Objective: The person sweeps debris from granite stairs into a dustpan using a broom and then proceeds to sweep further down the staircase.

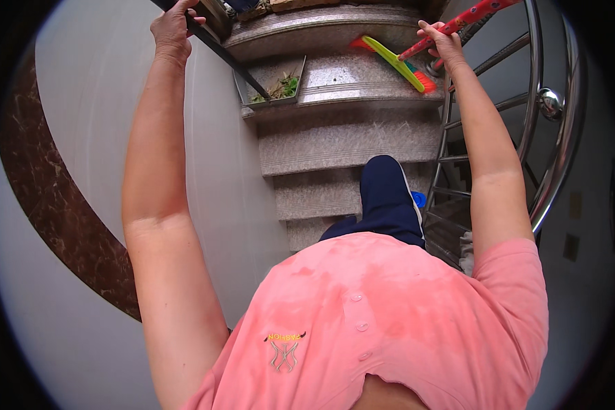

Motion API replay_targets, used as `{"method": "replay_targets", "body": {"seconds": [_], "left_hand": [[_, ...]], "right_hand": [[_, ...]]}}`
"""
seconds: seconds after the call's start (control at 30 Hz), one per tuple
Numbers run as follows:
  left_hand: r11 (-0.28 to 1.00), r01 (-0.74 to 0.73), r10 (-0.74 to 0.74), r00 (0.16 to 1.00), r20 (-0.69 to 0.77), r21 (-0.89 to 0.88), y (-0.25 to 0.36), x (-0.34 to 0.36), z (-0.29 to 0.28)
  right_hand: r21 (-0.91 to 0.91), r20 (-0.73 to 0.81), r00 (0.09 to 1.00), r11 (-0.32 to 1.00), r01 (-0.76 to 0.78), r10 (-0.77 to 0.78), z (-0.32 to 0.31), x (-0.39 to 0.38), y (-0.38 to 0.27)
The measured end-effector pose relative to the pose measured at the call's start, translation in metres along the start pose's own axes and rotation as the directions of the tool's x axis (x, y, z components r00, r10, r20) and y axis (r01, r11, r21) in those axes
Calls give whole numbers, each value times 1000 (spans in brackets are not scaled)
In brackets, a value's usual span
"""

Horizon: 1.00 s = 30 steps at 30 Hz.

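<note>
At the upper left, my left hand [173, 31] is closed around the dark handle of a dustpan [298, 67]. The dustpan's grey tray rests on a stair step beside the wall, with green leaves and dry plant bits [283, 87] inside. My right hand [444, 44] grips the red patterned stick of a broom [394, 60] at the upper right. The broom has a yellow-green head with orange and green bristles, and it lies slantwise over the same step near the railing. A gap of bare step separates the broom head from the dustpan.
Grey stone stairs [345, 142] run down the middle toward me. A metal railing [534, 102] with a round ball joint borders the right side. On the left rises a pale wall [219, 178] with a dark marble band [61, 225]. My navy trouser leg [388, 195] is over the lower steps.
</note>
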<state>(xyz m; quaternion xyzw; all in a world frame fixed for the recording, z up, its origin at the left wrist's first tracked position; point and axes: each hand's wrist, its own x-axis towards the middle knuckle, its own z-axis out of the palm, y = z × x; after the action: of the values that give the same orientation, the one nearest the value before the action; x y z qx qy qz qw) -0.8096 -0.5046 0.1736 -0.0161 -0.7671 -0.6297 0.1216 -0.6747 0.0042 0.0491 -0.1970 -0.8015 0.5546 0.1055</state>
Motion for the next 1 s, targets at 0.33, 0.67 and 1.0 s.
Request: {"method": "replay_targets", "body": {"seconds": [0.33,0.67,1.0], "left_hand": [[823,-136,64,987,-147,-551,93,-163,1],[904,-63,41,997,-60,-423,88,-285,-43],[884,-41,-68,974,-216,-465,-2,-283,-26]], "right_hand": [[-20,-33,999,1000,23,-24,-23,8,17],[-20,-34,999,1000,7,-8,-16,19,16],[-40,-30,999,999,-37,36,-11,8,19]]}}
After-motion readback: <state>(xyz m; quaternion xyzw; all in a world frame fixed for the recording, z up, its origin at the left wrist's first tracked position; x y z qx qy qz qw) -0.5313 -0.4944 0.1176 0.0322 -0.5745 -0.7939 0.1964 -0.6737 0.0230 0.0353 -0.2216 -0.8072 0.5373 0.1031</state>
